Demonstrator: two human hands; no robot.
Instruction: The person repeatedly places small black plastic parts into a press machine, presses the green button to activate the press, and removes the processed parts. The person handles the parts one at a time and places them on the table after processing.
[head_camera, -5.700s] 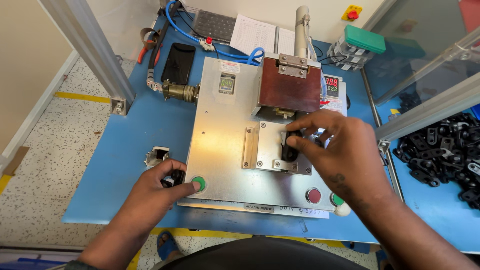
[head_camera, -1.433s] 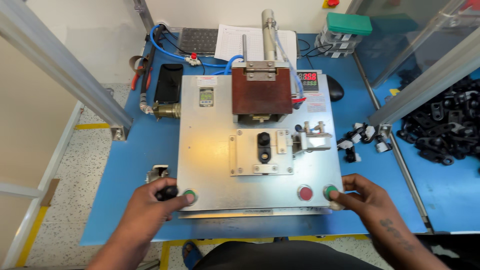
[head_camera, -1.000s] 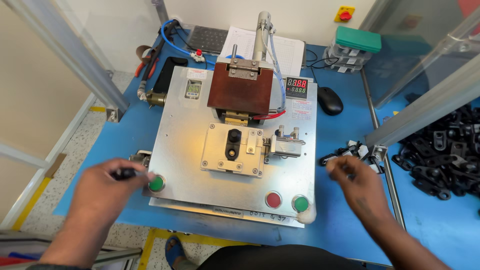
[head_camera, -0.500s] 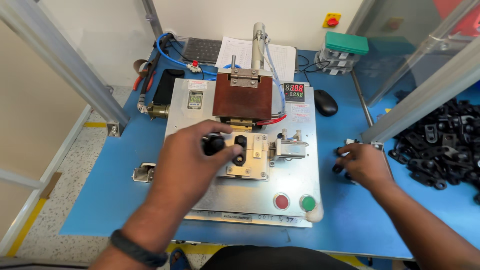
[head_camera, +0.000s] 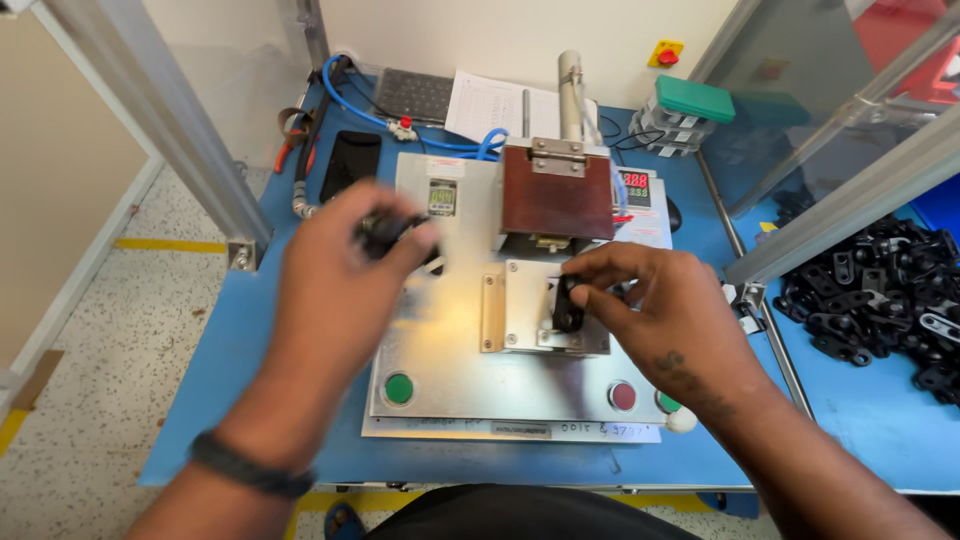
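Two hands work at a small press on a blue bench

The right hand (head_camera: 665, 310) pinches a black part (head_camera: 567, 305) onto the metal block (head_camera: 528, 310) under the brown press head (head_camera: 556, 192); seating looks nearly done. The left hand (head_camera: 335, 275), blurred, grips another black part (head_camera: 385, 228) above the plate's left side. The green button (head_camera: 399, 388) stands untouched, with open plate around it.

Green push button (head_camera: 398, 388) bottom-left, red button (head_camera: 622, 396) bottom-right, blk phone (head_camera: 349, 165) (face-down?) & pliers (head_camera: 291, 140) far left.
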